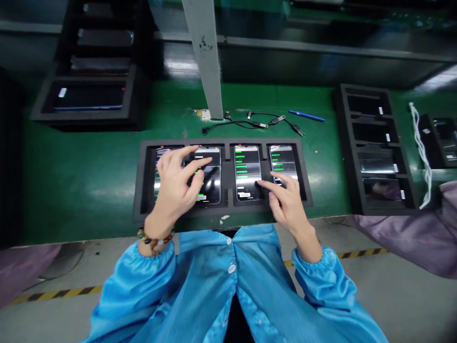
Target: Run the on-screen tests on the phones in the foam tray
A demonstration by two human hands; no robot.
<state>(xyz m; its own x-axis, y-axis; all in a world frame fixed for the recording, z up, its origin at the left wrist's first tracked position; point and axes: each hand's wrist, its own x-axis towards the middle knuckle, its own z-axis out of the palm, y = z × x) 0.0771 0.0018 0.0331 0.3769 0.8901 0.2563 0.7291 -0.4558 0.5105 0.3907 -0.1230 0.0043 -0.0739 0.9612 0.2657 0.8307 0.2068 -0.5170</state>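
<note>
A black foam tray (228,208) lies at the front edge of the green bench, with several smartphones in its slots, their screens lit with green and white text. My left hand (178,178) is over the two left phones, fingers spread, the index finger above the second smartphone (213,183); it partly hides the leftmost smartphone (157,183). My right hand (287,200) has its index fingertip at the lower right of the third smartphone (246,166). Its other fingers extend over the rightmost smartphone (282,155). Neither hand holds anything.
Behind the tray lie short black cables (243,122) and a blue pen (307,116), near a grey metal post (207,62). Stacked foam trays (135,95) stand at left. Another phone tray (348,143) and a white cord (421,147) are at right. Purple sleeves (424,228) show beside me.
</note>
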